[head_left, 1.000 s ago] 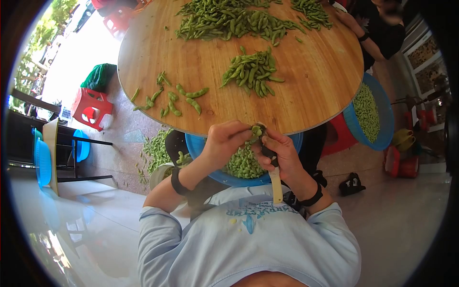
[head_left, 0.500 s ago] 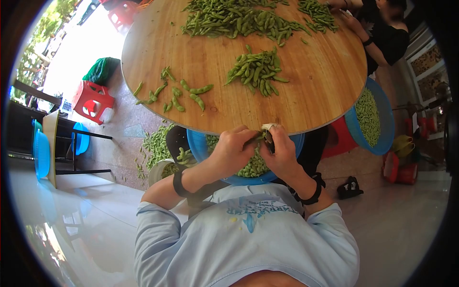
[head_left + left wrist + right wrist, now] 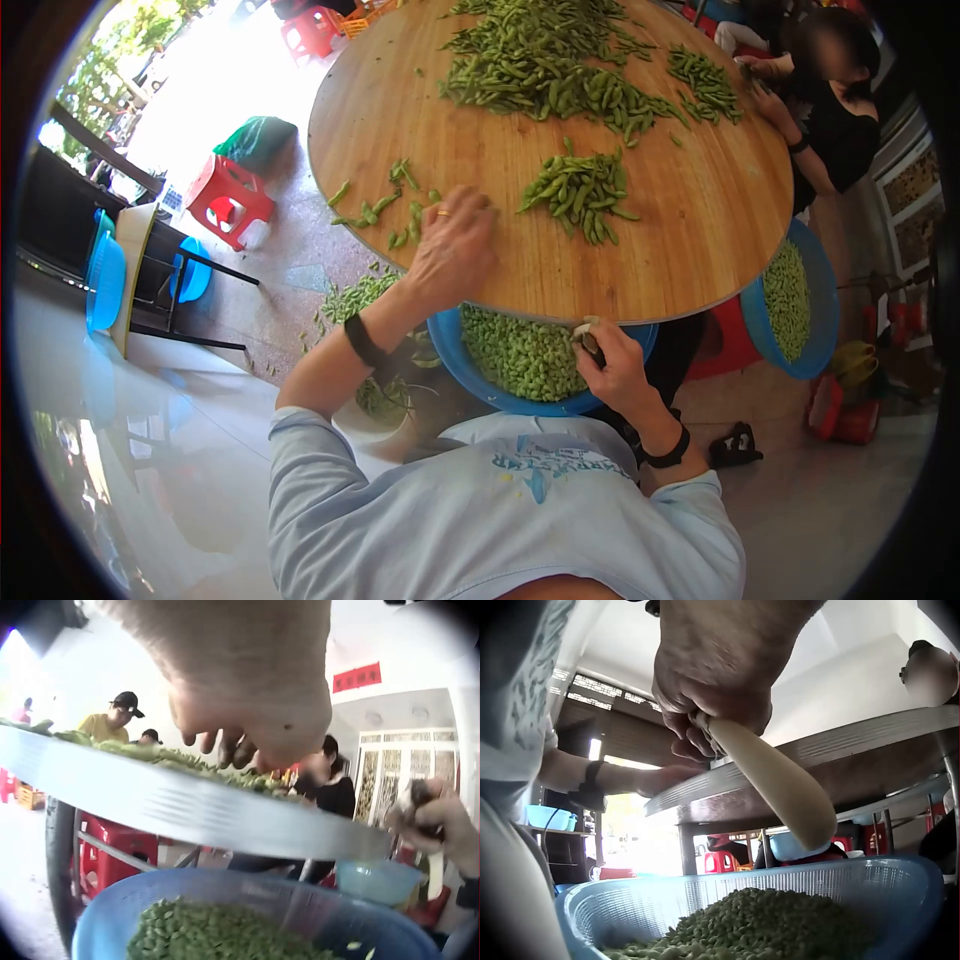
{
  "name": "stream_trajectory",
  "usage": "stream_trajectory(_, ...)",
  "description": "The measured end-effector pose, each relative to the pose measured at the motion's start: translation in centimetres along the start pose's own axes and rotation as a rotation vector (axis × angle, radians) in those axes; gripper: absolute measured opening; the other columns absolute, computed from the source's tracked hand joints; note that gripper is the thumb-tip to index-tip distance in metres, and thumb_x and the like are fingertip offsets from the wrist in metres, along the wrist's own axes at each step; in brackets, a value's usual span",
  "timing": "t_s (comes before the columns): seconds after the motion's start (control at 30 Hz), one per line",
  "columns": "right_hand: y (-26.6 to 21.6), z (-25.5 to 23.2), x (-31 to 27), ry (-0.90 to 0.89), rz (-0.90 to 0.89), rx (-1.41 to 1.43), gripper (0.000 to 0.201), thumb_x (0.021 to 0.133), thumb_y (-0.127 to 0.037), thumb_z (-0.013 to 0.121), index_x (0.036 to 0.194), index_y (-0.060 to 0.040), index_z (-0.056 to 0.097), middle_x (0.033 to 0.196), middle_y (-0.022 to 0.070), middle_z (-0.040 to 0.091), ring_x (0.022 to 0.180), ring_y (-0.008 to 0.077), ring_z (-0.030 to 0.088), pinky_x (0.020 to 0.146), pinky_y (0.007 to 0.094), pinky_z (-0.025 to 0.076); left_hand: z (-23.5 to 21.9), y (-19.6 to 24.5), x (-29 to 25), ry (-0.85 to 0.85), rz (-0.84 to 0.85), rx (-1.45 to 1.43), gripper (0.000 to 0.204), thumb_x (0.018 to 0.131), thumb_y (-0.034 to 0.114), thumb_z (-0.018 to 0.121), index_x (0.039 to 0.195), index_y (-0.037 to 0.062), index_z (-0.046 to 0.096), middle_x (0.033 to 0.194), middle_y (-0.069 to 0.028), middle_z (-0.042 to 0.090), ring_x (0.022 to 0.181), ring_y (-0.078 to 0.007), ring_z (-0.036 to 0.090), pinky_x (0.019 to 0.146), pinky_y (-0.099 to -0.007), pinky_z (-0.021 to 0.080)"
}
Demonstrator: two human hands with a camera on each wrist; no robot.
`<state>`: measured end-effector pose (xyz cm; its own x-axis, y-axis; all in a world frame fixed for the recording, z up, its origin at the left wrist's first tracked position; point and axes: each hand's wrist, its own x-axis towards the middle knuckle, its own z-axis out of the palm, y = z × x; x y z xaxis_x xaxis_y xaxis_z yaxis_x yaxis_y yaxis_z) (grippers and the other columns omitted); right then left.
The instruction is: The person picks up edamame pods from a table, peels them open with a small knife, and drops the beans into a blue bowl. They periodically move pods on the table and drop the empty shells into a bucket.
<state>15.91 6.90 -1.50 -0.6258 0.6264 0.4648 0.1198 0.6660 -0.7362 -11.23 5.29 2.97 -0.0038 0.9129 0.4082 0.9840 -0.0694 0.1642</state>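
Observation:
My left hand (image 3: 452, 250) is over the near left part of the round wooden table (image 3: 690, 240), beside several loose green soybean pods (image 3: 375, 212). In the left wrist view its fingers (image 3: 225, 750) hang down toward the pods, loosely bent, with nothing seen in them. At the table's front edge my right hand (image 3: 618, 362) grips a tool with a smooth cream handle (image 3: 780, 784); its other end is hidden in the hand. Below, a blue basin (image 3: 447, 350) holds shelled green beans (image 3: 520, 350). A small pile of pods (image 3: 580, 195) lies in front of me.
A large heap of pods (image 3: 550, 75) covers the table's far side. Another person (image 3: 840, 120) sits at the right, near a smaller pod pile (image 3: 705, 85). A second blue basin of beans (image 3: 787, 300) stands at right. Pods lie on the floor at left, near a pale bucket (image 3: 375, 435).
My hands were together over the basin at the table edge. The left hand has moved away, forward and left, over the loose pods. The right keeps its tool, slightly lower and right.

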Motion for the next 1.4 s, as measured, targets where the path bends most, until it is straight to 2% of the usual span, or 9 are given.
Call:
stream_trajectory(0.27,-1.1,0.2,0.4,0.009,0.014,0.001,0.017,0.075,0.007,0.061,0.091,0.0029,0.055,0.073,0.0098,0.050,0.057,0.0180,0.048,0.051,0.0273,0.040,2.5,-8.6,2.1,-0.161,0.373,0.370,0.034,0.085,0.022,0.051,0.119,0.0152,0.054,0.129,-0.0030,0.048,0.128,-0.0263,0.036,0.091,-0.0555,0.034)
stream_trajectory(0.47,-0.5,-1.3,-0.4,0.000,0.101,-0.033,0.019,0.075,0.003,0.061,0.093,0.0030,0.053,0.079,0.0151,0.053,0.060,0.0272,0.055,0.055,0.0325,0.045,2.1,-20.4,-4.6,-0.023,-0.326,0.549,0.013,0.080,0.013,0.052,0.086,0.0054,0.061,0.092,-0.0128,0.065,0.089,-0.0283,0.063,0.073,-0.0423,0.050)
stream_trajectory(0.6,-0.3,-2.2,-0.6,0.081,0.131,0.005,0.018,0.076,0.003,0.061,0.092,0.0020,0.054,0.077,0.0143,0.053,0.060,0.0265,0.054,0.056,0.0321,0.044,-3.1,-19.9,-9.0,-0.269,-0.757,0.799,0.026,0.076,0.003,0.054,0.099,0.0041,0.066,0.118,-0.0210,0.056,0.118,-0.0284,0.050,0.090,-0.0449,0.043)
stream_trajectory(0.7,-0.9,-1.5,-0.2,0.030,0.202,0.106,0.018,0.077,0.001,0.063,0.092,0.0012,0.054,0.076,0.0135,0.053,0.062,0.0265,0.054,0.057,0.0322,0.043,-2.4,-17.6,-5.4,0.212,-0.235,0.468,0.027,0.078,0.001,0.051,0.101,0.0033,0.064,0.126,-0.0205,0.050,0.127,-0.0306,0.041,0.095,-0.0493,0.038)
stream_trajectory(0.8,-1.3,-0.9,0.5,-0.019,0.217,0.125,0.017,0.078,-0.001,0.064,0.092,0.0007,0.054,0.075,0.0129,0.053,0.064,0.0261,0.054,0.057,0.0327,0.043,-0.3,-11.1,0.2,-0.228,0.236,0.304,0.036,0.083,0.016,0.057,0.117,0.0050,0.055,0.138,-0.0146,0.041,0.131,-0.0275,0.035,0.102,-0.0480,0.030)
stream_trajectory(0.93,-0.9,-1.4,0.1,-0.022,0.154,0.077,0.018,0.078,-0.001,0.065,0.092,0.0006,0.053,0.072,0.0122,0.053,0.060,0.0256,0.055,0.056,0.0333,0.043,1.7,-8.9,1.9,-0.306,0.124,0.082,0.054,0.088,0.039,0.053,0.130,0.0066,0.045,0.141,-0.0148,0.037,0.134,-0.0300,0.030,0.103,-0.0491,0.027)
stream_trajectory(1.1,0.6,-2.4,-1.7,0.043,0.367,0.205,0.015,0.081,-0.004,0.064,0.092,-0.0001,0.055,0.069,0.0080,0.051,0.058,0.0167,0.050,0.054,0.0283,0.041,-2.0,-21.3,-1.4,-0.467,-0.871,0.492,0.040,0.089,0.034,0.051,0.104,-0.0001,0.065,0.111,-0.0200,0.061,0.115,-0.0364,0.050,0.093,-0.0504,0.038)
stream_trajectory(1.23,-0.2,-1.8,-1.0,-0.014,0.458,0.349,0.015,0.084,-0.007,0.063,0.096,0.0005,0.056,0.067,0.0051,0.050,0.058,0.0108,0.046,0.054,0.0253,0.040,-2.4,-12.3,2.9,0.104,-0.134,0.317,0.026,0.086,0.025,0.056,0.102,0.0076,0.067,0.105,-0.0119,0.066,0.090,-0.0300,0.064,0.080,-0.0398,0.046)
stream_trajectory(1.4,-0.7,-1.5,-0.3,-0.029,0.485,0.529,0.021,0.087,-0.009,0.060,0.105,0.0024,0.057,0.068,-0.0002,0.051,0.059,0.0055,0.047,0.053,0.0225,0.040,2.6,1.1,8.2,-0.020,0.166,-0.429,0.019,0.075,0.004,0.059,0.094,0.0036,0.062,0.091,-0.0140,0.059,0.087,-0.0329,0.059,0.073,-0.0412,0.049)
